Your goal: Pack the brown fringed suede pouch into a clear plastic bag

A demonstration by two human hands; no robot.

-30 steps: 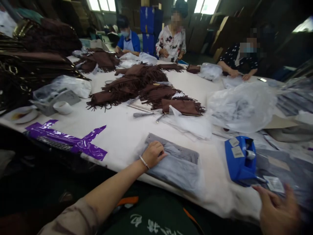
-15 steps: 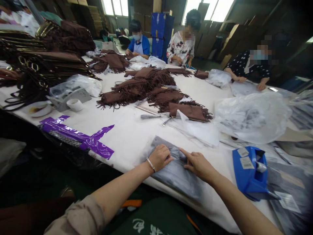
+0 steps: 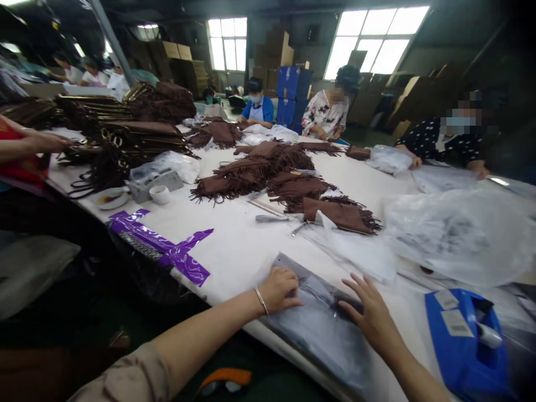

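Note:
A flat grey item in a clear plastic bag (image 3: 322, 324) lies at the table's near edge, below both hands. My left hand (image 3: 281, 291), with a bracelet at the wrist, is closed on the bag's left side, its fingers curled and the thumb pointing right; the fingertips are partly hidden. At the bag's right edge, my right hand (image 3: 373, 315) is open with its fingers spread, the thumb close to the plastic. To the right stands a blue tape dispenser (image 3: 463, 340) with paper labels on it.
Brown fringed pouches (image 3: 259, 167) are heaped mid-table. Loose clear bags (image 3: 452, 234) lie at the right. Purple tape (image 3: 167, 245) sticks to the near-left edge beside a white cup (image 3: 159, 194) and a dish (image 3: 109, 198). Brown bags (image 3: 138, 137) are stacked left. Several co-workers surround the table.
My right hand has lifted off the bag's middle, moved right and spread its fingers. My left hand stays on the bag. The view has tilted up, and a co-worker's arm shows at the left.

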